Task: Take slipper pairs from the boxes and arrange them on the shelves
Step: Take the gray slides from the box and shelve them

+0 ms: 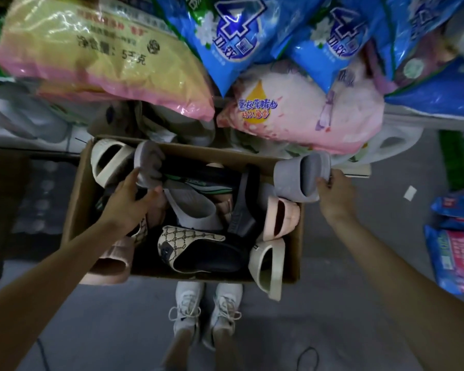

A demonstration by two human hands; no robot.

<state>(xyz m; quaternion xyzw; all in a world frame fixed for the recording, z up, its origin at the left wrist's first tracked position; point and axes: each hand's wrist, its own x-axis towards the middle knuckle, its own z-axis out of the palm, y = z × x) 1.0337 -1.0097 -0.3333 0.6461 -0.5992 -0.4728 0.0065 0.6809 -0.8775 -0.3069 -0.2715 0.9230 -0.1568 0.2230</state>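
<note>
- Two grey slippers are in hand, one each side, and they look like a matching pair, though I can't be sure from here.
- Her or his left hand [129, 199] has its fingers and thumb curled round the left grey slipper [149, 164], which sits at the far left of the cardboard box [77, 199], against the other footwear.
- At the box's far right corner, the right hand [332, 194] pinches the heel end of the right grey slipper [300, 178], which is held up by the rim.
- Plenty more is jumbled in the box: a cream slipper [108, 162] at the far left, a patterned slipper [188, 239] near the middle, a pink slipper [279, 218] on the right.
- By my reckoning the step in hand is pulling one pair out of the box, early in the job given how full it is.
- Next the left one has to come free of the pile, then both need carrying to a shelf and setting side by side.
- Beyond the box I can only see stacked goods, a yellow bag [97, 54] and blue bags [233, 30] among them, so where the pair should go I cannot tell.
</note>
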